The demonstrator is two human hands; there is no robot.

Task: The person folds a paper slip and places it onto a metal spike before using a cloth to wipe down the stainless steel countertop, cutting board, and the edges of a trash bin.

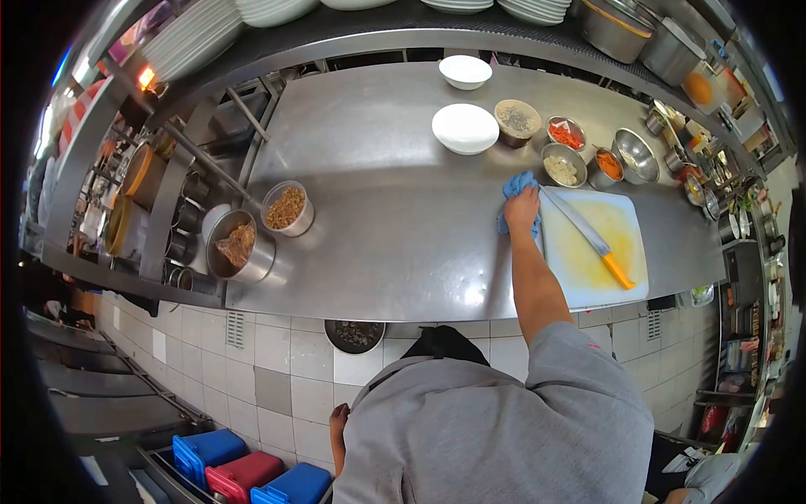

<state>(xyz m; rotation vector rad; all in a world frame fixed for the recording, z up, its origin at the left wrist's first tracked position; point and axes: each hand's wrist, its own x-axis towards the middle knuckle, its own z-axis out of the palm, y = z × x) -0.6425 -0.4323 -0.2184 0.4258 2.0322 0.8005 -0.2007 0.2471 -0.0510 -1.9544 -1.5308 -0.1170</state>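
Right of centre, the right hand (524,205) grips one blue cloth (518,180) beside one cutting board (575,277) bearing one knife (594,240); the left hand (339,415), lower left (finger state unclear), hangs low. Two white bowls (464,129) top the steel tabletop (378,227) above tiled floor (313,361).

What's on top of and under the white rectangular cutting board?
A long steel knife with an orange handle lies on the board, over yellow staining. Stainless-steel counter shows around it; anything directly underneath is covered.
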